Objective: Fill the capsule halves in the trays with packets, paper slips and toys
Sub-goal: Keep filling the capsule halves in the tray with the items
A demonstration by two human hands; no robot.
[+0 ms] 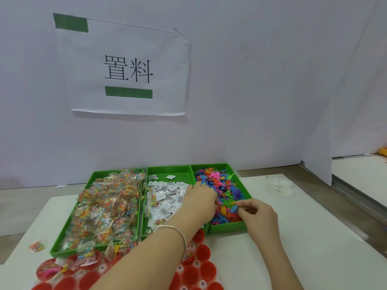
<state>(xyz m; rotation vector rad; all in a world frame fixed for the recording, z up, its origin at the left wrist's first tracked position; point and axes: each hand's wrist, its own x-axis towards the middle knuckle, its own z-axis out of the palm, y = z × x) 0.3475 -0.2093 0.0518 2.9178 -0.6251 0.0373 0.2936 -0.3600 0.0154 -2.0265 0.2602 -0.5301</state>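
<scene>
Lined up side by side at the back of the white bench (303,237): three green trays. Heaped in the left tray (60,252), clear packets (104,206) of multicoloured bits, spilling over its near edge. In the middle tray (167,170), white paper slips (167,197) with dark print, piled toward the near half, with bare perforated floor at the far end. In the right tray (228,228), a tangle of small plastic toys (215,181) in pink, blue, orange, green and purple. Just in front of the trays, at the near edge of the bench, a clear moulded tray of red capsule halves (207,268), open side up; those at the left (48,271) already holding packets, slips and a toy or two, those at the right bare red. Left hand (201,197), a silver bangle (178,233) on the wrist, reaching across the capsule halves and the corner of the middle tray, back of the hand toward the camera, fingers down among the toys at the divide between middle and right trays; grasping or released, cannot tell, fingertips hidden. Right hand (257,216) over the near part of the right tray, thumb and forefinger pinching one small orange toy piece (234,203) just above the heap, other fingers curled beneath. One stray packet (36,246) on the bench left of the trays. On the wall behind, a paper sign (127,70) reading 置料, taped with green strips.
</scene>
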